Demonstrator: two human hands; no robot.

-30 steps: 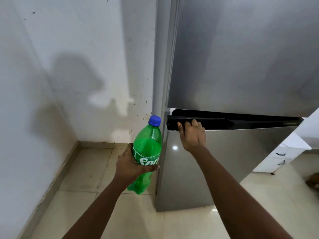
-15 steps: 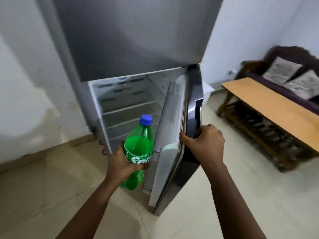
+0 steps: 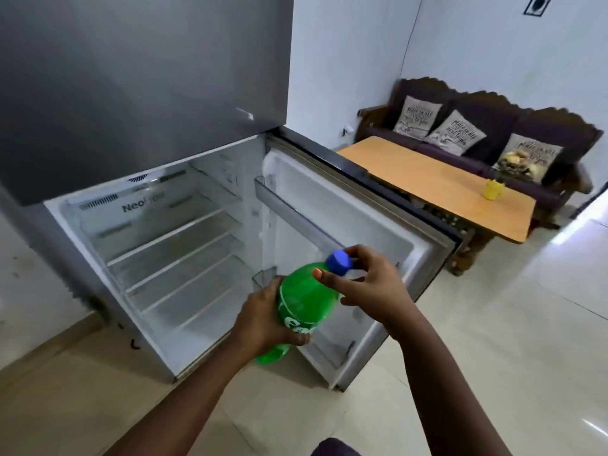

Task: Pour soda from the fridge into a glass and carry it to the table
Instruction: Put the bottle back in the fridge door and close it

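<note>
A: What's nearest the camera?

B: The left hand [image 3: 263, 319], wrapped around the lower body of the green soda bottle [image 3: 304, 301], fingers curled under the label. The bottle is tilted, its neck leaning up and to the right, its base low in front of the open fridge.

A: And the other hand?

B: The right hand [image 3: 368, 284] is at the bottle's top. Its fingers pinch the blue cap [image 3: 339, 262], and the thumb lies across the green shoulder just below it.

A: What's behind the bottle?

B: The lower fridge compartment [image 3: 171, 255] stands open, with bare white shelves. Its door [image 3: 345, 232] is swung wide to the right, the inner door racks showing. The grey upper door [image 3: 141, 77] is closed.

A: Farther back?

B: Beyond the open door, a wooden counter [image 3: 437, 185] carries a small yellow cup [image 3: 492, 189] near its far right end. Behind it, against the white wall, is a dark sofa [image 3: 487, 120] with three printed cushions.
</note>
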